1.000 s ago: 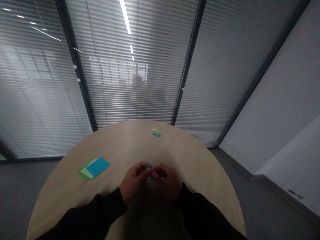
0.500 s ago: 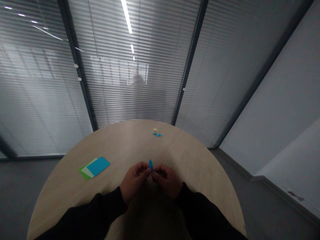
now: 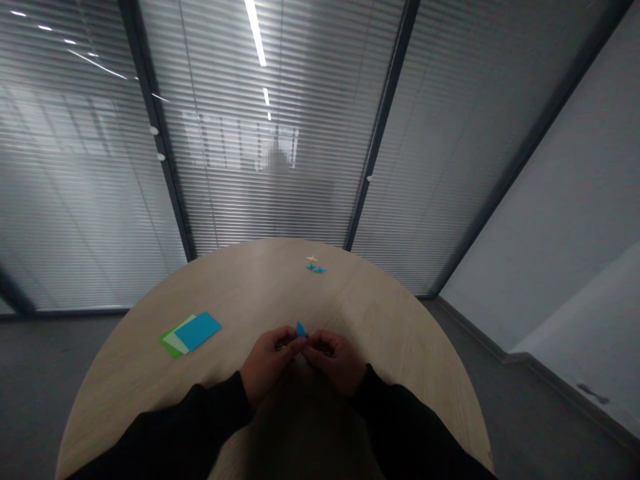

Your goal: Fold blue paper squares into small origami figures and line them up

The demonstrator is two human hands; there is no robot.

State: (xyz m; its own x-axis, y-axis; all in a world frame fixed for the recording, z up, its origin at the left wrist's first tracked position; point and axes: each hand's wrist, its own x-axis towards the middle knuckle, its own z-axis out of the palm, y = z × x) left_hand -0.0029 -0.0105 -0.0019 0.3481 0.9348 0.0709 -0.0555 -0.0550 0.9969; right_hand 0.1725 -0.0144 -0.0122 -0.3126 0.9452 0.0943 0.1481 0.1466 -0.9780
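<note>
My left hand [image 3: 270, 363] and my right hand [image 3: 334, 360] meet over the near middle of a round wooden table [image 3: 400, 333]. Both are curled, and their fingertips pinch a small folded piece of blue paper [image 3: 301, 329] whose tip sticks up between them. Dark sleeves cover both forearms. Much of the paper is hidden by my fingers.
A stack of paper sheets, blue on top of pale and green ones [image 3: 191, 333], lies on the table at the left. Two small folded paper figures, one yellow [image 3: 312, 259] and one blue [image 3: 316, 269], sit near the far edge. Glass walls with blinds stand behind.
The blue paper's tip has turned upward between my fingertips, and my two hands have drawn slightly closer together.
</note>
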